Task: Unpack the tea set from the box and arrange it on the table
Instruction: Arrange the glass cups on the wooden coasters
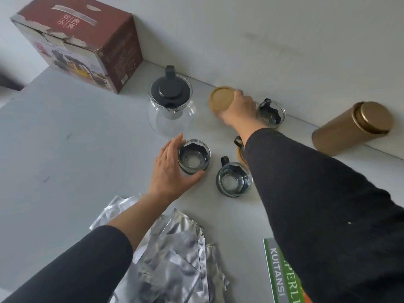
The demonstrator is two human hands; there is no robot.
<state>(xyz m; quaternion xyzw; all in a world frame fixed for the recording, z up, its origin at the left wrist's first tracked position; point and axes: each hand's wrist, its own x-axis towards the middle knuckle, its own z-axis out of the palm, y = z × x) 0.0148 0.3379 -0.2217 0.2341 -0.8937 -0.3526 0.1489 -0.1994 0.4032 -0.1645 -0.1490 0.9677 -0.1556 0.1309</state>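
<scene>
**Tea set partly arranged on a pale table, head view**

A white table (65, 138) is seen from above, set against a pale wall. At the far left corner a dark red cardboard box (87, 44) stands closed, its top edges torn. Beside it, towards the middle, a glass teapot (171, 106) with a black lid and handle stands upright.

The left hand (172, 169) is curved around a glass cup (194, 157) with a dark holder; fingers and thumb are laid against its left and near sides, and the cup rests on the table. Just to the right, a second glass cup (234, 179) with a black handle stands apart from both hands.

The right hand (237, 108) is stretched to the far edge of the table and grasps a round bamboo coaster (222, 98), which is tilted with its face towards the camera. Just beside that hand, a third glass cup (271, 113) sits on another coaster near the wall. Under the right sleeve, a further coaster and a black handle are partly hidden; no more can be told of them.

At the far right a gold tin canister (352, 127) lies on its side against the wall. Near the camera, a heap of silver foil packets (175, 248) is spread beneath the left forearm, and a green-and-grey booklet (277, 270) marked "KUITANSI" lies partly under the right arm.
</scene>
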